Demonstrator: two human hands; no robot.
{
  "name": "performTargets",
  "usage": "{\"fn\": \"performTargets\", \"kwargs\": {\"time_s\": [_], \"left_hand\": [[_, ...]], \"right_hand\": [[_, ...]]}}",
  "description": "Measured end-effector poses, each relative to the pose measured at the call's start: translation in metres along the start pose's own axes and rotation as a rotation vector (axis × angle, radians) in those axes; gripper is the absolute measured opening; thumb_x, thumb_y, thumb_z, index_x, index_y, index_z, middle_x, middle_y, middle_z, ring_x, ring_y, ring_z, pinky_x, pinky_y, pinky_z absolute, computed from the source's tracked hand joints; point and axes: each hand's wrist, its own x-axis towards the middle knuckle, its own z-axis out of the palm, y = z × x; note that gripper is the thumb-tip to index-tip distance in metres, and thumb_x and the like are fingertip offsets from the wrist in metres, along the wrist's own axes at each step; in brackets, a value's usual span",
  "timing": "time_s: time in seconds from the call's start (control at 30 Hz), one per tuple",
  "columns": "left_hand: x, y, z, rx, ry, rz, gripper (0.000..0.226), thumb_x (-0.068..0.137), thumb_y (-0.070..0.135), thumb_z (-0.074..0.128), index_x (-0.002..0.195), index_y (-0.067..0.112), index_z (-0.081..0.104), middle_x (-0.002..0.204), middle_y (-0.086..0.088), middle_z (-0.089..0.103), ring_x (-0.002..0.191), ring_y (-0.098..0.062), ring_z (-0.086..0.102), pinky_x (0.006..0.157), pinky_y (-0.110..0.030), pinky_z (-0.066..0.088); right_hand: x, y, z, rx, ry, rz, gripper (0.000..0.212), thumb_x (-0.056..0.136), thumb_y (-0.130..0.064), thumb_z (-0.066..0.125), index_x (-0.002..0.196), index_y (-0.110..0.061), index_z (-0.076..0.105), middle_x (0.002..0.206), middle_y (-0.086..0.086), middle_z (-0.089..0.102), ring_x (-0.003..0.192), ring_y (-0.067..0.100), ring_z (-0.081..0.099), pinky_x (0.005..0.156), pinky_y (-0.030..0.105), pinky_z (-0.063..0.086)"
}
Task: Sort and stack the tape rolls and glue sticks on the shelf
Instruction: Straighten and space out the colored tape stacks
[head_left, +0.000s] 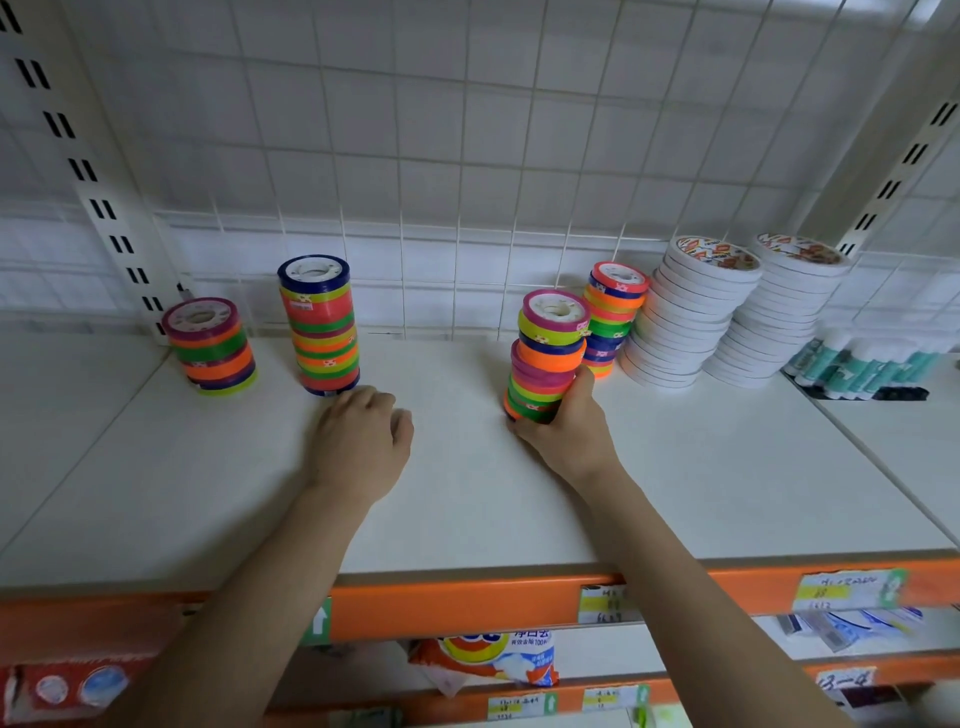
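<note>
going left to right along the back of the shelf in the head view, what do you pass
short coloured tape stack → tall coloured tape stack topped blue → coloured tape stack gripped by the right hand → coloured tape stack behind it → two white tape stacks → glue sticks

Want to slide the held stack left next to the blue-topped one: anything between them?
Only the left hand, resting on the shelf at the foot of the blue-topped stack. Otherwise the shelf between it and the stack gripped by the right hand shows bare.
</note>
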Motion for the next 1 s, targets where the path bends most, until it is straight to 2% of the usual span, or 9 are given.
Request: {"fn": "performTargets", "kwargs": {"time_s": [0.13,0.2,0.33,0.47,0.57,0.7,0.77,0.9,1.0], "left_hand": [[-0.0002,-0.0003,-0.0003,-0.012,-0.006,-0.007,0.036,0.091,0.028,0.039,0.091,0.002,0.064,0.092,-0.011,0.064,0.086,-0.030,0.056,0.077,-0.037,0.047],[-0.0007,-0.0002,0.0000,-0.022,-0.007,-0.012,0.036,0.091,0.027,0.039,0.093,0.002,0.064,0.094,-0.012,0.065,0.088,-0.030,0.057,0.079,-0.037,0.047],[-0.0013,0.0018,-0.0019,-0.028,-0.008,-0.007,0.059,0.083,0.040,0.021,0.088,0.001,0.065,0.089,-0.012,0.065,0.084,-0.031,0.058,0.075,-0.038,0.049],[-0.0016,0.0028,-0.0027,-0.033,0.001,-0.006,0.060,0.082,0.041,0.019,0.087,0.001,0.064,0.088,-0.012,0.065,0.083,-0.031,0.058,0.076,-0.038,0.049],[-0.0019,0.0035,-0.0027,-0.047,0.001,-0.022,0.055,0.083,0.038,0.024,0.087,0.001,0.064,0.089,-0.012,0.065,0.083,-0.031,0.059,0.076,-0.037,0.048],[-0.0019,0.0051,-0.0045,-0.055,-0.005,-0.039,0.045,0.084,0.032,0.033,0.088,0.001,0.064,0.090,-0.012,0.065,0.085,-0.031,0.058,0.077,-0.038,0.048],[-0.0021,0.0049,-0.0052,-0.056,-0.007,-0.043,0.043,0.084,0.031,0.033,0.087,0.001,0.064,0.089,-0.012,0.065,0.084,-0.030,0.057,0.076,-0.038,0.047],[-0.0030,0.0047,-0.0058,-0.050,0.011,-0.030,0.052,0.083,0.037,0.024,0.085,0.003,0.063,0.086,-0.009,0.063,0.081,-0.029,0.056,0.073,-0.036,0.047],[-0.0029,0.0051,-0.0060,-0.059,0.002,-0.040,0.044,0.086,0.033,0.032,0.089,0.002,0.063,0.090,-0.011,0.064,0.085,-0.030,0.057,0.075,-0.037,0.047]], "right_hand": [[-0.0009,-0.0008,0.0032,-0.020,0.082,-0.027,0.090,0.065,-0.029,0.085,0.135,-0.006,0.033,0.127,0.008,0.054,0.114,0.025,0.053,0.093,0.033,0.047],[-0.0010,-0.0013,0.0031,-0.045,0.080,-0.021,0.087,0.067,-0.031,0.083,0.133,-0.005,0.033,0.125,0.009,0.056,0.112,0.026,0.055,0.090,0.033,0.047],[0.0012,0.0028,0.0015,-0.089,0.073,-0.042,0.073,0.071,-0.030,0.081,0.125,-0.003,0.040,0.120,0.012,0.059,0.107,0.030,0.056,0.086,0.033,0.047],[0.0040,0.0046,0.0030,-0.103,0.064,-0.039,0.068,0.072,-0.028,0.080,0.121,-0.001,0.042,0.116,0.013,0.060,0.104,0.032,0.056,0.087,0.038,0.048],[0.0045,0.0050,0.0027,-0.044,0.046,-0.029,0.076,0.071,-0.025,0.081,0.129,-0.004,0.036,0.122,0.010,0.058,0.109,0.028,0.056,0.088,0.029,0.046],[0.0027,0.0011,0.0052,-0.048,0.119,-0.043,0.096,0.061,-0.038,0.086,0.133,-0.003,0.034,0.125,0.010,0.054,0.114,0.027,0.051,0.097,0.039,0.044],[0.0017,-0.0003,0.0083,-0.087,0.162,-0.032,0.098,0.058,-0.043,0.086,0.132,-0.002,0.035,0.124,0.011,0.052,0.113,0.027,0.049,0.096,0.037,0.043],[0.0019,0.0012,0.0072,0.000,0.135,-0.006,0.093,0.065,-0.027,0.085,0.135,-0.004,0.028,0.127,0.012,0.052,0.115,0.029,0.052,0.095,0.039,0.046],[0.0000,0.0023,-0.0001,0.112,0.048,0.014,0.094,0.071,-0.010,0.080,0.141,-0.006,0.018,0.131,0.008,0.050,0.116,0.023,0.052,0.091,0.026,0.043]]}}
